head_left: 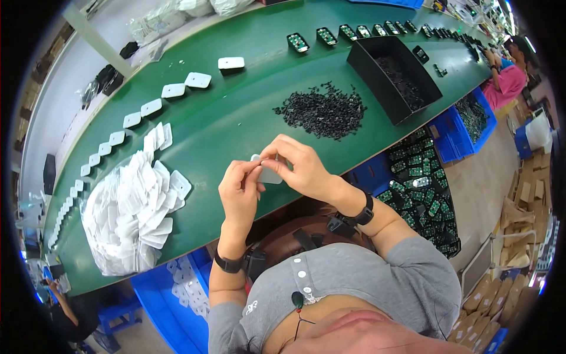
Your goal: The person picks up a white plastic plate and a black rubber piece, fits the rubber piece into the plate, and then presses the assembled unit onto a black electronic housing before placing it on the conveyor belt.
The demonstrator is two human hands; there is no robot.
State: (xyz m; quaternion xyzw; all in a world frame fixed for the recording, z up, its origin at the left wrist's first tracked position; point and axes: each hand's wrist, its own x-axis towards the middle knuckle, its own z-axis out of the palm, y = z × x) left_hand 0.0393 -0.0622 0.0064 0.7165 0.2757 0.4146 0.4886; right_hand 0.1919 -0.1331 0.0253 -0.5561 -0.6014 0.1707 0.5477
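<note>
My two hands meet over the near edge of the green table. A white plastic cover (270, 176) with rounded corners is between them, partly hidden by the fingers. My left hand (240, 182) is closed, thumb and forefinger pinched at the cover's upper left. My right hand (302, 168) is closed too, its thumb and forefinger meeting the left fingertips at the same spot. Whether a small part sits in that pinch cannot be made out. Just beyond the hands lies a heap of small black plastic parts (323, 111).
A plastic bag of white covers (121, 215) spills out at left. White covers (173, 91) and black housings with green circuit boards (326, 36) form a line along the table (247, 112). A black box (377, 74) stands right; blue bins (451, 135) sit below; co-workers flank both ends.
</note>
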